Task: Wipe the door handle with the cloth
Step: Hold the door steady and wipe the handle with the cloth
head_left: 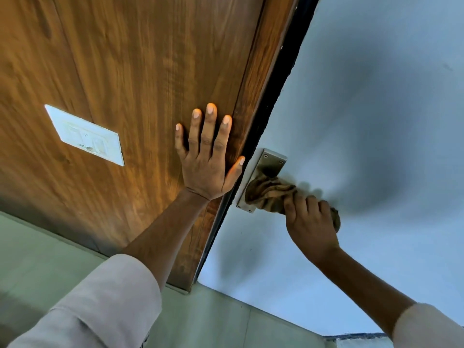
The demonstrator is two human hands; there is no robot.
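A metal door handle (268,167) on a silver backplate sits at the left edge of a pale blue door (364,121). A brown cloth (268,193) is wrapped over the lever, which it hides. My right hand (310,222) is closed around the cloth and the lever under it. My left hand (207,156) lies flat with spread fingers on the wooden panel (125,71) just left of the door frame, holding nothing.
A white switch plate (85,134) is mounted on the wooden panel to the left of my left hand. A dark frame strip (271,101) separates the panel from the door. Pale green floor tiles (226,320) run along the bottom.
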